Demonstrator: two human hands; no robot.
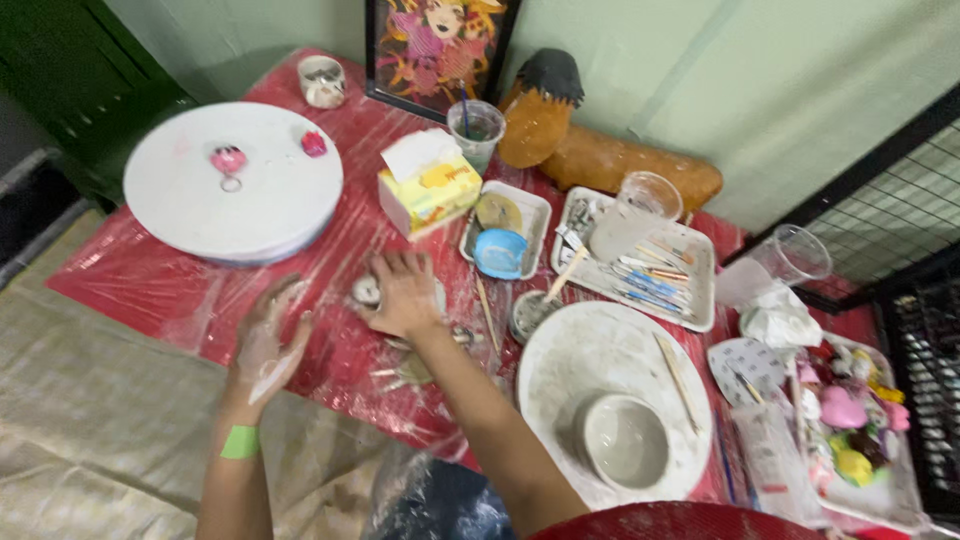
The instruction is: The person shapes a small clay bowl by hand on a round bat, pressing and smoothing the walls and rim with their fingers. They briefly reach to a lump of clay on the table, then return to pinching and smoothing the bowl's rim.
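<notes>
The right hand [405,295] lies palm down on the tabletop [150,280], which is covered with red plastic sheeting, and it presses flat on a small lump of pale clay [366,291] that peeks out at its left edge. The fingers are spread and mostly straight, so the hand covers the clay and does not grip it. The left hand [268,340] hovers just to the left, open and smeared with whitish clay, holding nothing; a green wristband [240,441] sits on that wrist.

Judging from how things lie, the shaping looks to be at an early stage: the lump under the palm has no clear form yet (most of it is hidden). Some pieces seem further on. A pale clay bowl [625,440] rests on a clay-streaked round board [590,350] to the right, and two small pink figures [229,159] sit on a large white turntable [235,185] at the far left.

Around the hands lie a tissue box [430,185], a tray with a blue sponge [500,252], a tray of modelling tools [650,270], clear plastic cups [640,205] and a tray of coloured finished pieces [850,420] at the far right.
</notes>
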